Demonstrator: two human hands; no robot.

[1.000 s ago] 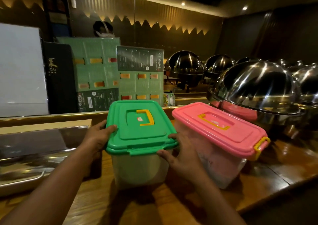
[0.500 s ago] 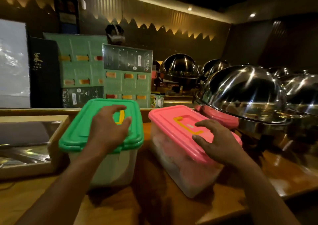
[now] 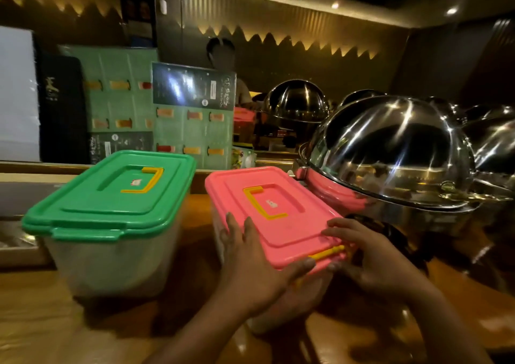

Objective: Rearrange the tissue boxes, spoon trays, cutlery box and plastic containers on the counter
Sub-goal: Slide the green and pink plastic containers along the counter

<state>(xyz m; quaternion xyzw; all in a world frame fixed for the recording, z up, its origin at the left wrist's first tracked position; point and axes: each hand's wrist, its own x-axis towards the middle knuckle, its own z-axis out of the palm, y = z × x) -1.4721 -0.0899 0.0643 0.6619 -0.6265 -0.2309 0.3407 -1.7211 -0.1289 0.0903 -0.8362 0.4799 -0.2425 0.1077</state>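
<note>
Two clear plastic containers stand side by side on the wooden counter (image 3: 41,322). The one with the green lid (image 3: 111,193) and a yellow handle is on the left, untouched. The pink-lidded container (image 3: 273,210) sits to its right, slightly angled. My left hand (image 3: 250,269) clasps the pink container's near left corner, thumb under the lid's front edge. My right hand (image 3: 373,257) grips its near right corner by the yellow latch, fingers on the lid.
A large steel chafing dome (image 3: 395,151) stands close to the right of the pink container, with more domes behind it. Green menu boards (image 3: 192,135) lean along the back ledge. A steel tray (image 3: 16,241) lies at the far left.
My left hand left the green lid and moved onto the pink container's near left corner. My right hand slid from the pink lid's top to its near right corner.
</note>
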